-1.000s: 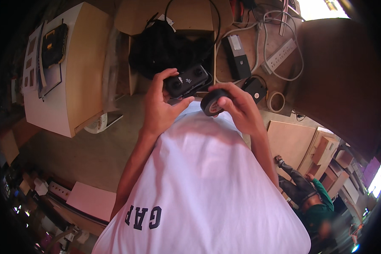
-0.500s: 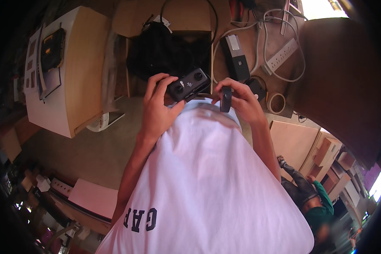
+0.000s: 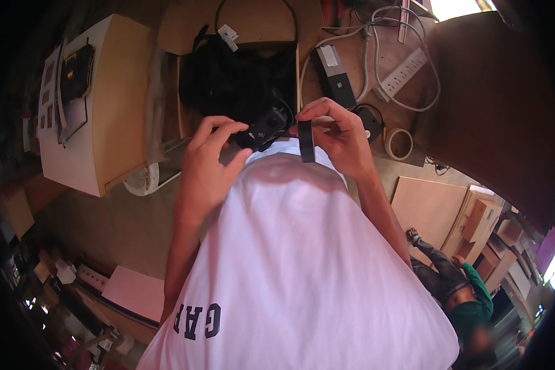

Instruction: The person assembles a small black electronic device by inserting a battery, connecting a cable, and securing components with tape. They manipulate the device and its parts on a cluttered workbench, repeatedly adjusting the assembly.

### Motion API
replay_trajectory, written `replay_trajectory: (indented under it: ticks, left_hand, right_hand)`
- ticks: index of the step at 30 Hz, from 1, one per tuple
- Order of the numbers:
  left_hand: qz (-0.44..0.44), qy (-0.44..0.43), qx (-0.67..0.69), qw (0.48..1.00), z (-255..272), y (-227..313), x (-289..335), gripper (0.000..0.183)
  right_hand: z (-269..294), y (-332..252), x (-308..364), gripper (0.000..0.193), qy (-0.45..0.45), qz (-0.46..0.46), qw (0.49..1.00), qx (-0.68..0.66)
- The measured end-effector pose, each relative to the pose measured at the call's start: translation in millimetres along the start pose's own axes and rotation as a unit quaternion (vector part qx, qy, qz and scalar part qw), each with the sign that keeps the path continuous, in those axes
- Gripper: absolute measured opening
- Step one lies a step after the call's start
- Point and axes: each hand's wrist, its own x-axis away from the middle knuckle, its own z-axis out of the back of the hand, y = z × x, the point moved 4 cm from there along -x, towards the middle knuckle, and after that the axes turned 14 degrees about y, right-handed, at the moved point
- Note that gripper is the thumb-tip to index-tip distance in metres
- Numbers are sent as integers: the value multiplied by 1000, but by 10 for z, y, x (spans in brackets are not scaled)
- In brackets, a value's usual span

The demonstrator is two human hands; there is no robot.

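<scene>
In front of my shirt, a small black device (image 3: 265, 131) with round lens-like parts is tilted, and its far end overlaps dark material behind. My left hand (image 3: 211, 161) is closed on its near left end between fingers and thumb. My right hand (image 3: 344, 139) pinches a flat black strip, perhaps a strap (image 3: 306, 142), which hangs upright just right of the device. I cannot tell whether the strip joins the device. Beyond both hands is an open cardboard box (image 3: 293, 18) with black fabric-like items (image 3: 216, 80) in it.
Right of the box lie a black-and-grey box-shaped device (image 3: 336, 77), a white power strip (image 3: 402, 75) with looped cable, and a tape roll (image 3: 399, 144). A wooden cabinet (image 3: 126, 105) stands left. A person in green (image 3: 472, 305) is at lower right.
The black device has tipped and moved slightly left, so its lens side shows less. My right hand has brought the strip left, close to the device, and turned it upright.
</scene>
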Motion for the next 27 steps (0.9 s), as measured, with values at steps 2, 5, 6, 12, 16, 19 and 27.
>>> replay_trajectory:
  ticks: [2,5,6,12,16,19,27]
  left_hand:
    - [-50,42,66,996,68,361,19,38]
    - [-83,59,162,982,22,589,-18,29]
    - [-84,61,172,980,-17,587,-43,28]
    - [23,38,221,974,-101,531,-64,23]
    - [108,24,306,945,-161,438,-99,20]
    - [139,17,308,941,-186,385,-124,15]
    - [195,-3,349,917,-282,213,-169,7]
  right_hand:
    - [-64,-103,9,31,12,27,1000,-7]
    - [-196,-209,-9,33,35,57,997,-29]
    - [-224,-222,-6,33,44,66,996,-33]
    - [-262,-251,-23,33,111,85,990,10]
    - [-300,-297,-26,35,162,152,970,96]
    - [-322,-347,-29,33,151,204,953,168]
    - [-349,-351,-64,37,146,191,952,191]
